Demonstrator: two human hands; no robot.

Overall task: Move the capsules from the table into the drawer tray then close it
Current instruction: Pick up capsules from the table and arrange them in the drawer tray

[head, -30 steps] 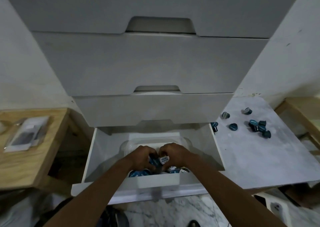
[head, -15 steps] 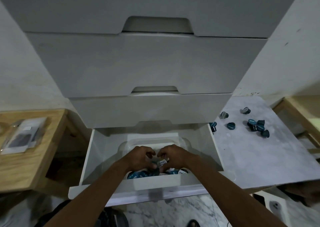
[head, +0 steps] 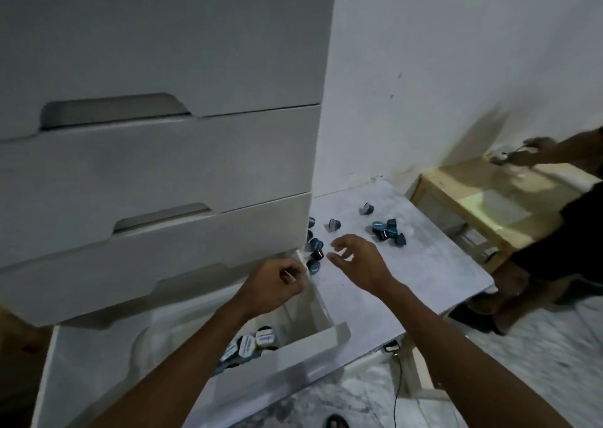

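Observation:
Several blue capsules lie scattered on the pale marble-look table, some close to the cabinet side. The bottom drawer stands open; a clear tray inside holds several capsules. My right hand hovers over the table's left part with fingers spread, empty, just right of the nearest capsules. My left hand is above the drawer's right corner, fingers loosely curled, nothing visible in it.
A white drawer cabinet with upper drawers shut fills the left. A wooden stand is right of the table; another person's hand and dark clothing are at the far right. A cable hangs under the table.
Both hands left the tray and rose toward the table on the right. The view swung right, bringing the other person into sight. The capsules stayed in the tray.

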